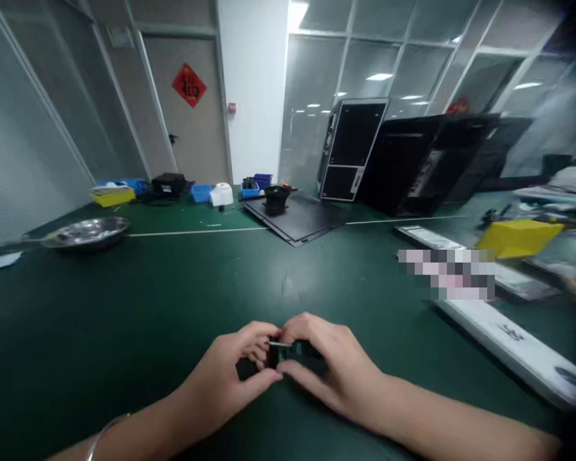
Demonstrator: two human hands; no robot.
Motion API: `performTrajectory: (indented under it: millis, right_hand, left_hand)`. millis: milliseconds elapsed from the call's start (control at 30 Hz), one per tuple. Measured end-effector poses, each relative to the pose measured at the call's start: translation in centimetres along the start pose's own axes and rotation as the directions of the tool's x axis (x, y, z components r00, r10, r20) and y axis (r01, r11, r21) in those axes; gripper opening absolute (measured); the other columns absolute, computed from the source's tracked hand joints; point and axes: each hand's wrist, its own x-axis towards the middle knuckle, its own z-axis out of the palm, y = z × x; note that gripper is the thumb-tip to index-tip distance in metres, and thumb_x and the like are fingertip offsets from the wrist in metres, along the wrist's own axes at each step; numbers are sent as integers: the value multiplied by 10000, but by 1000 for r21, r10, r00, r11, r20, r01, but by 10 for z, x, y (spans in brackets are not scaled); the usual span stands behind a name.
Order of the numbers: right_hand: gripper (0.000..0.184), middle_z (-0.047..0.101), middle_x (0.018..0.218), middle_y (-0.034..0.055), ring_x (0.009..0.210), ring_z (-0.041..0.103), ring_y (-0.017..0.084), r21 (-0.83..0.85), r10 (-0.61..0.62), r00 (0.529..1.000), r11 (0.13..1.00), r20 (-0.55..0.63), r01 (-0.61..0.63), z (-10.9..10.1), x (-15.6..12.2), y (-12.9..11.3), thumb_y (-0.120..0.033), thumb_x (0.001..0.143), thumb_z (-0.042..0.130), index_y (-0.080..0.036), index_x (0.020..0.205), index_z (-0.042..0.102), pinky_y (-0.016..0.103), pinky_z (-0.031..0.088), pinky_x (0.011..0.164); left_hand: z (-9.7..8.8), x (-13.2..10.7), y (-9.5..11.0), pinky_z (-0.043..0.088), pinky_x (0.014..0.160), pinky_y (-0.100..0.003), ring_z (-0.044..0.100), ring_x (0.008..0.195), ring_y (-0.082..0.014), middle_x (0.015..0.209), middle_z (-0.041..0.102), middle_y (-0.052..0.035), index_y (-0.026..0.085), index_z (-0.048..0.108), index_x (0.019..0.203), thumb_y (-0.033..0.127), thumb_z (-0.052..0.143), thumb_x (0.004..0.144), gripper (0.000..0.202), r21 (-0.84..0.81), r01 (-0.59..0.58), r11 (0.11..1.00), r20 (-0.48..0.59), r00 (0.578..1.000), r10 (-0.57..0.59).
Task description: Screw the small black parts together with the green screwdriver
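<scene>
Close in front of me, low in the middle of the head view, my left hand and my right hand meet fingertip to fingertip. Between them is a small dark green part with a thin silvery strip along its top; its exact kind is too small and too covered by fingers to tell. Thumb and forefinger of each hand close around it from either side. A bracelet circles the left wrist. Beneath both hands lies the green tabletop.
A shiny metal bowl stands at left. Dark flat panels lie at the back, bearing a black round part. On the right are long white bars and a yellow bin. Blue bins and black cabinets line the back.
</scene>
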Motion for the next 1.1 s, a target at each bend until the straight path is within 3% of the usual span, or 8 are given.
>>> performTrajectory:
  millis: [167, 333, 467, 700, 867, 1100]
  right_hand:
    - [141, 646, 930, 45, 815, 614, 170, -59, -32, 999, 998, 10, 32, -1, -1, -2, -203, 920, 605, -211, 1014, 500, 267, 486, 699]
    - [88, 645, 913, 44, 804, 606, 161, -61, -74, 997, 995, -7, 73, -1, 1, -3, -195, 941, 575, -204, 997, 508, 259, 482, 701]
    - [59, 652, 918, 45, 821, 612, 157, -60, -91, 996, 994, -8, 90, -2, 0, -6, -198, 951, 568, -199, 987, 522, 253, 486, 717]
    - [69, 666, 961, 56, 832, 623, 160, -116, -170, 985, 979, -1, 169, 1, -1, -7, -193, 953, 570, -183, 1014, 540, 258, 496, 717]
    - [116, 657, 1033, 81, 898, 633, 164, -65, -188, 982, 980, 15, 189, 1, -2, -6, -158, 944, 562, -174, 1058, 552, 262, 517, 777]
    - [180, 659, 1071, 86, 968, 639, 167, 41, -151, 988, 988, -22, 152, -1, -1, -5, -136, 922, 584, -180, 1095, 559, 269, 528, 831]
  left_hand:
    - [0, -1, 0, 511, 703, -265, 639, 743, -165, 858, 690, -4, 205, 614, 1076, 131, 630, 804, 283, 23, -6, 1000, -10, 1000, 7]
    - [-1, -1, -1, 518, 767, -299, 655, 826, -193, 908, 696, -22, 209, 599, 1103, 205, 668, 810, 300, -111, 56, 992, 20, 998, -54]
    - [0, 0, 0, 509, 752, -311, 653, 798, -192, 828, 670, -14, 201, 599, 1042, 290, 593, 885, 181, -210, 92, 973, 11, 996, -92]
    - [2, 1, 2, 493, 721, -301, 614, 759, -178, 774, 615, 9, 198, 569, 987, 240, 616, 832, 167, -212, 92, 973, -28, 995, -101]
    - [-1, -1, 0, 498, 769, -331, 628, 822, -200, 849, 643, -24, 196, 558, 1018, 265, 614, 851, 189, -209, 65, 976, -21, 997, -71]
    - [-4, -1, -6, 500, 786, -355, 632, 841, -212, 863, 644, -30, 201, 550, 1007, 304, 624, 857, 197, -254, 107, 961, -48, 991, -123]
